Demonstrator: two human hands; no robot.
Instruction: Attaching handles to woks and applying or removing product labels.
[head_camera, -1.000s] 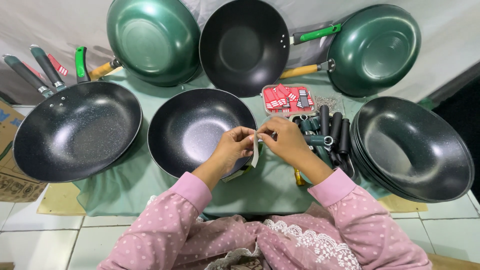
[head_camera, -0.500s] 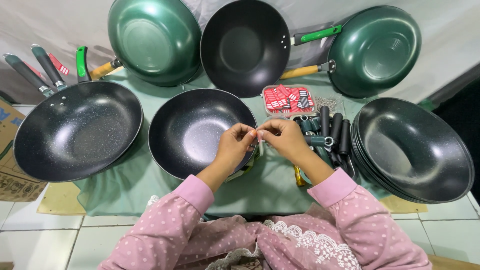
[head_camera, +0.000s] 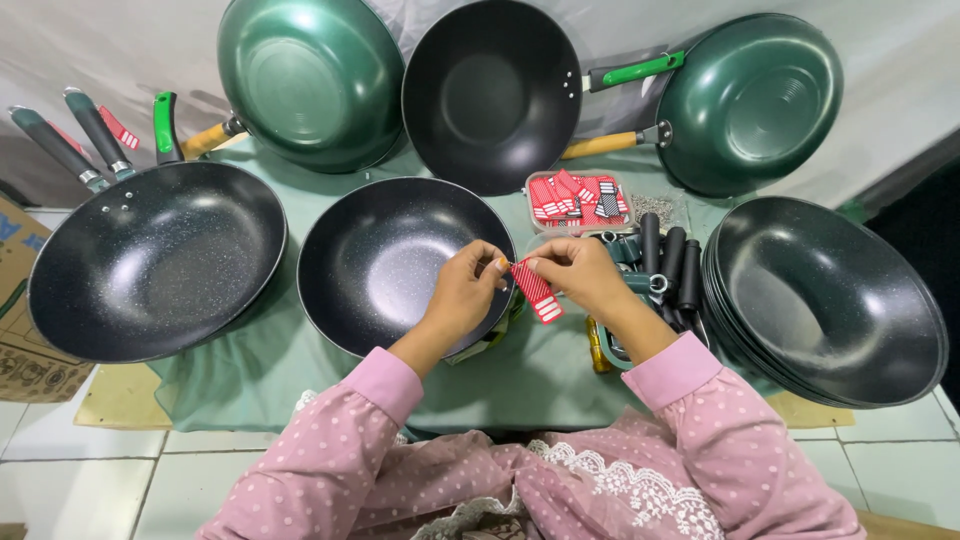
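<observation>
Red tag (head_camera: 536, 288) with white stripes, held between both hands, hanging tilted over the right rim of the middle black pan (head_camera: 405, 265). Left hand (head_camera: 465, 292) pinches the tag's top end, grip narrow, fingertips closed on it. Right hand (head_camera: 577, 274) pinches the same top end from the other side, grip also narrow on the tag. Fingertips of both hands nearly touching. Pink dotted sleeves on both arms.

Middle pan sits on a green cloth (head_camera: 300, 370) covering the bench. Just behind the right hand: small clear tray (head_camera: 578, 198) full of more red tags. Right of the hand: a bunch of dark pan handles (head_camera: 672, 262) lying side by side. Far right: stack of black pans (head_camera: 830, 300), no handles showing. Left: large black speckled pan (head_camera: 155, 262) with handle, other handles beside it at the upper left. Back row, leaning up: green pan with wooden handle (head_camera: 310, 80), black pan with green handle (head_camera: 490, 92), green pan (head_camera: 750, 100). Cardboard box (head_camera: 22, 340) at the left edge, white tiled floor below.
</observation>
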